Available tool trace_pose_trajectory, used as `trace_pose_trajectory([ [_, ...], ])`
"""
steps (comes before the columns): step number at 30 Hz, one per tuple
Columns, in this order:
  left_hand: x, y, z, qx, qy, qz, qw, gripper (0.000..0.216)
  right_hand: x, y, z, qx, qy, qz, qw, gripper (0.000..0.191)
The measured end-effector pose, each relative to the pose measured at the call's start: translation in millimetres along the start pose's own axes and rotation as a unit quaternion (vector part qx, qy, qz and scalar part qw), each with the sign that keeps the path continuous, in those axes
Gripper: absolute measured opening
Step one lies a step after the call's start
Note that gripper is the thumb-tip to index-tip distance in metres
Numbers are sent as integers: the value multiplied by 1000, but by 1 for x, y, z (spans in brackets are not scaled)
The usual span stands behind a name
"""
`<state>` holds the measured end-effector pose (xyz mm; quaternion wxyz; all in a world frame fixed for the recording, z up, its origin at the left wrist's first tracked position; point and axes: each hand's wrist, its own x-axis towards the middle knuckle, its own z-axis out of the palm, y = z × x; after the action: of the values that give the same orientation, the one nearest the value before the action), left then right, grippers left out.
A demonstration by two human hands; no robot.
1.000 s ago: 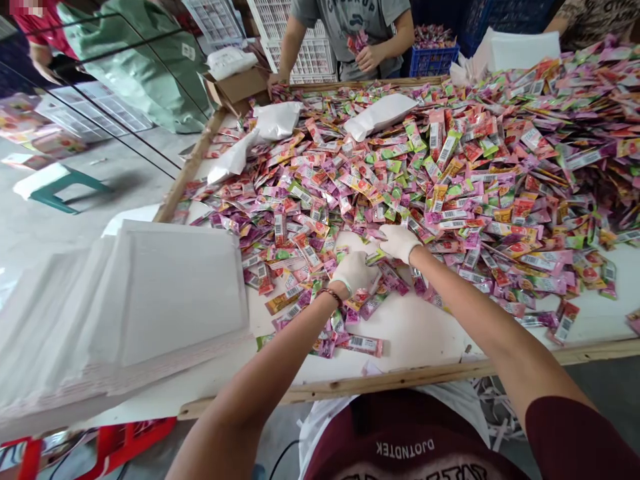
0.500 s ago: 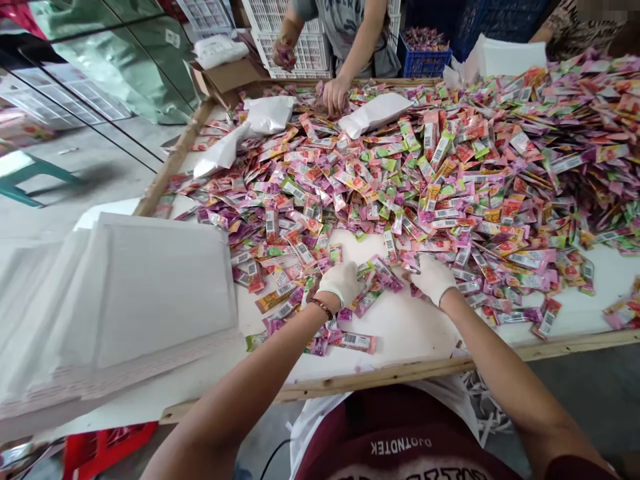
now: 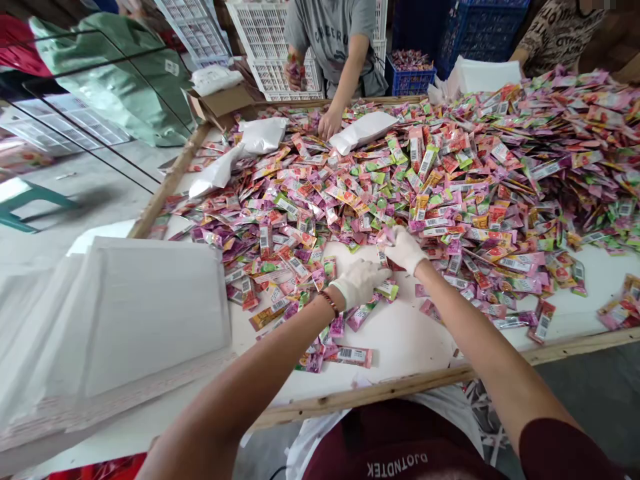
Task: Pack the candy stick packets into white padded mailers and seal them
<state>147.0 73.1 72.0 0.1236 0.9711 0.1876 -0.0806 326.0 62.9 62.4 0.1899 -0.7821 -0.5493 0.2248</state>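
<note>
Both of my hands wear white gloves and work among small, colourful flat sachets [image 3: 350,356] printed with fruit and barcodes. My left hand [image 3: 363,281] is curled over some sachets just above the white tabletop; a green-ended sachet [image 3: 387,290] sticks out beneath its fingertips. My right hand [image 3: 404,250], a little farther forward, reaches the near edge of the pile with its fingers closed on a pink sachet [image 3: 384,237]. That sachet is partly covered by the fingers. Another barcoded sachet [image 3: 382,257] lies between the two hands.
A large sachet pile [image 3: 450,180] spreads across the wood-rimmed table [image 3: 320,403]. White padded envelopes [image 3: 155,300] are stacked at left. Filled white pouches [image 3: 363,131] lie at the back. Opposite, a co-worker's hand [image 3: 330,123] touches the pile. Behind stand white crates [image 3: 260,40] and a blue crate [image 3: 411,80].
My right hand has moved forward and left to the pile's edge, closer to my left hand. My left hand has shifted slightly right. The co-worker's raised hand holding sachets also moved.
</note>
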Motion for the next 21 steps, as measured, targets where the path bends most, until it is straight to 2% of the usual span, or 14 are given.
trace_pose_trajectory([
  [3, 19, 1, 6, 37, -36, 15, 999, 37, 13, -11, 17, -75, -56, 31, 995, 38],
  [5, 16, -2, 4, 34, -15, -2, 999, 35, 13, -7, 19, -84, -71, 33, 993, 31],
  [7, 1, -8, -2, 6, 30, -32, 999, 31, 7, 4, 12, -57, -73, 24, 995, 24],
  [9, -19, -15, -8, -49, 84, -88, 991, 25, -1, 16, 0, 19, -58, -5, 998, 19],
  [12, -47, -22, -13, -149, 161, -179, 959, 14, -15, 30, -23, 166, -15, -54, 985, 20],
  [14, -57, -25, -12, -200, 198, -208, 937, 10, -22, 34, -36, 213, 8, -65, 975, 26],
  [17, -60, -26, -11, -228, 229, -222, 920, 13, -32, 34, -48, 226, 8, -85, 970, 27],
  [21, -57, -34, -19, -212, 217, -247, 920, 26, -40, 42, -46, 179, -64, -110, 976, 32],
])
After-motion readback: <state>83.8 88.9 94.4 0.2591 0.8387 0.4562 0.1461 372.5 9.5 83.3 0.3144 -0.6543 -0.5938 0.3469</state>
